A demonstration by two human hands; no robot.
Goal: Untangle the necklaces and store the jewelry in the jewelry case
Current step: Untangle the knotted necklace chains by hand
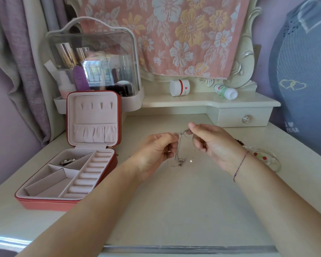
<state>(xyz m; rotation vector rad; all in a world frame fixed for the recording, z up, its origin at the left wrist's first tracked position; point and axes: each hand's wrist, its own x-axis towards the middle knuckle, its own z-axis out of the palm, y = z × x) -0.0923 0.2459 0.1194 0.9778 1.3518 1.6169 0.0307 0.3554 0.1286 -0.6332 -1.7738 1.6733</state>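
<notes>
Cream tabletop [174,210] ahead: my left hand [156,153] and right hand [213,143] both pinch the tangled silver necklaces [180,158] just above it. One silver piece [69,161] lies in the open jewelry case [44,201]; I judge untangling and the bracelets [267,158] are left.

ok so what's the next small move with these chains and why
The left hand and right hand each pinch the silver necklaces close together, with the strands hanging tangled below. I'd probably ease the hands gently apart to expose the knot.
</notes>
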